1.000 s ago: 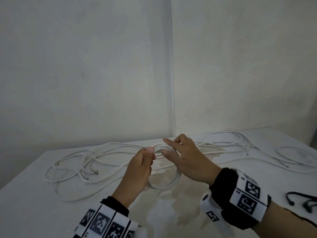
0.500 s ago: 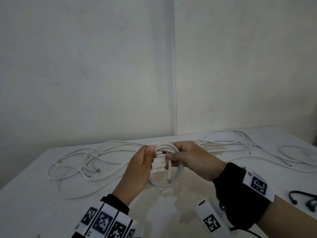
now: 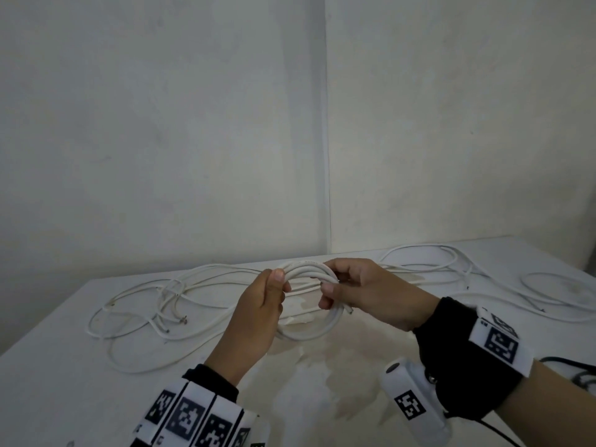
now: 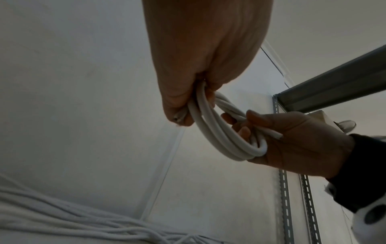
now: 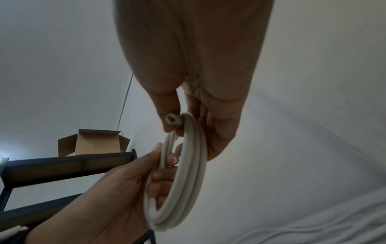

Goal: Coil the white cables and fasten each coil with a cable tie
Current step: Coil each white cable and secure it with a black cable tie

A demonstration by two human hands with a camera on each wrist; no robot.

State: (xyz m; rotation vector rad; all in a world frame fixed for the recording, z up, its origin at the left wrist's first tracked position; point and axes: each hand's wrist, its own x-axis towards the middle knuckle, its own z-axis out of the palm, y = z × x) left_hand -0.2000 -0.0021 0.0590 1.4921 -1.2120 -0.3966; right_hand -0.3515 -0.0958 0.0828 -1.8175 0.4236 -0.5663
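Observation:
A small coil of thick white cable (image 3: 309, 330) hangs above the white table (image 3: 58, 366), held between both hands. My left hand (image 3: 274, 285) grips the coil's left side (image 4: 211, 130), fingers curled round the strands. My right hand (image 3: 332, 285) grips the right side (image 5: 188, 158), thumb and fingers pinching the strands, and the cable's cut end (image 5: 172, 119) pokes out beside the thumb (image 3: 350, 311). Loose white cables (image 3: 154, 304) lie tangled on the table behind the hands. No cable tie shows on the coil.
More white cable loops (image 3: 451, 269) sprawl at the back right of the table. A black cord (image 3: 577, 372) lies at the right edge. Walls meet in a corner behind the table. A metal rack (image 5: 62, 165) with a cardboard box (image 5: 96, 143) stands nearby.
My right hand went from open fingers over the coil to a grip on its right side. The cut end swung from hanging down to tucked along the coil, which rose slightly.

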